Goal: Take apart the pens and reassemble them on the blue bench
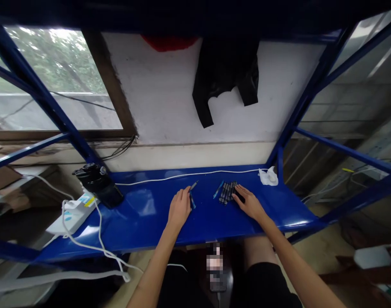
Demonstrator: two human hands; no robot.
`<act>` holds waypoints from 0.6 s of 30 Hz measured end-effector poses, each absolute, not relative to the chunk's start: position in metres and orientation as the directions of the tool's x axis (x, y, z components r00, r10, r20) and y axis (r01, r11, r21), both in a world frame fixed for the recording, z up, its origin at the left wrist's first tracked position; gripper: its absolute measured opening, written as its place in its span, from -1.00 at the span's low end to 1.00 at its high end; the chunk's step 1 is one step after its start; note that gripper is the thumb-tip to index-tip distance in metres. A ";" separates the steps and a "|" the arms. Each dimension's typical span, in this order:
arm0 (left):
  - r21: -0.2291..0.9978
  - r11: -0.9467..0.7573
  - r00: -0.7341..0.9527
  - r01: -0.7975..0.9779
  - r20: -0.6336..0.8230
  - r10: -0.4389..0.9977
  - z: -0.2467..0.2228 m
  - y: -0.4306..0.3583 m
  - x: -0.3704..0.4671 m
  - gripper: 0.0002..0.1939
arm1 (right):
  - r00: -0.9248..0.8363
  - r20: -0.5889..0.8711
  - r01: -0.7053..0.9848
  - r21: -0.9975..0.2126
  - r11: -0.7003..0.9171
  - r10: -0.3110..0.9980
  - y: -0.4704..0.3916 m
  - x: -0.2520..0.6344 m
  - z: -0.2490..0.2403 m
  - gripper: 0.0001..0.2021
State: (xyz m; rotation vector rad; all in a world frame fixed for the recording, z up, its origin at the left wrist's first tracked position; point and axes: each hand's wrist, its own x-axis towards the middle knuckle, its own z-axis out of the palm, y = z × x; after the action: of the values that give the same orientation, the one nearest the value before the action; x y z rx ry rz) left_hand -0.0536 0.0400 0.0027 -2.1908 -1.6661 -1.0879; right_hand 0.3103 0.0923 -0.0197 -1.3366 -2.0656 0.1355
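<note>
pens [228, 191]: rowed between your hands, nearer the right
left hand [180, 206]: at pen pieces [192, 201], grip unclear
right hand [250, 204]: thumb, fingers apart

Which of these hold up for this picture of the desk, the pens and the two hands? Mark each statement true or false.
1. The left hand and the right hand are both at the desk. True.
2. The row of pens lies by the right hand's fingers. True.
3. A crumpled tissue lies to the right of the row of pens. True.
4. The left hand is touching the tissue. False: the left hand is at a blue pen, well apart from the tissue.
5. The row of pens lies at the desk's left end. False: a black bottle is at that end.
6. The desk is red. False: it is blue.
</note>
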 end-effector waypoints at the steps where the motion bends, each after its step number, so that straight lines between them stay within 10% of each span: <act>1: 0.279 -0.379 0.109 0.882 0.662 0.741 0.003 0.039 -0.054 -0.61 | -0.264 0.470 0.775 -0.417 0.475 0.842 0.093 0.310 -0.019 -0.42; 10: 0.437 -0.461 0.072 0.772 0.662 0.746 0.006 0.037 -0.047 -0.68 | -0.281 0.494 0.789 -0.369 0.491 0.823 0.098 0.312 -0.025 -0.43; 18: 0.648 -0.292 0.131 0.704 0.286 0.949 0.028 0.111 0.041 -0.81 | -0.300 0.446 0.805 -0.356 0.475 0.843 0.096 0.312 -0.024 -0.41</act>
State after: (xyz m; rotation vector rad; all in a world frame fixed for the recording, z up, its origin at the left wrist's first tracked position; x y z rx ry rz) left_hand 0.0413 0.1109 0.0284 -2.6025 -2.0212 -1.2031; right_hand 0.3120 0.0956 -0.0235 -1.3591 -2.1414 0.0864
